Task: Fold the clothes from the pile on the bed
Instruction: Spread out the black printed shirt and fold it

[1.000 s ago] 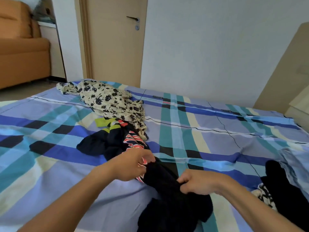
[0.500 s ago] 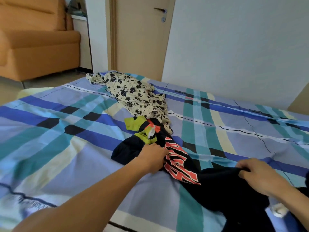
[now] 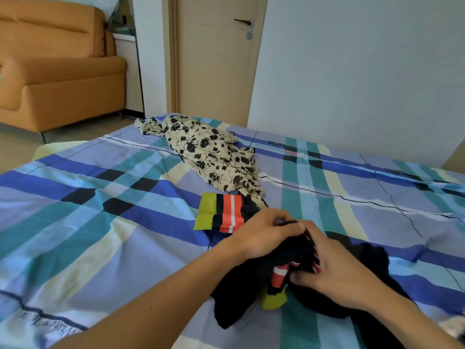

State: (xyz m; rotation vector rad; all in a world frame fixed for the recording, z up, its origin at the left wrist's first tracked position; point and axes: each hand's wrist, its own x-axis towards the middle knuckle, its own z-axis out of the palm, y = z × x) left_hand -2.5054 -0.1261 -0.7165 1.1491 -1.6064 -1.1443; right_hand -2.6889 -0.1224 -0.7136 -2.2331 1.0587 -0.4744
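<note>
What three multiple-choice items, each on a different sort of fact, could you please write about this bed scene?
1. Where does the floral garment lie?
A. on the floor
B. on the bed, beyond the dark garment
C. over a chair

2. What colour is the sofa?
A. grey
B. green
C. orange

3. What state is the dark garment in?
A. bunched up and gripped by both hands
B. folded flat
C. hanging from a hook

Answers:
1 B: it is spread on the plaid sheet, on the far side of the dark garment from the person.
2 C: its seat and back are plainly orange.
3 A: the left hand and right hand curl into its crumpled fabric.
</note>
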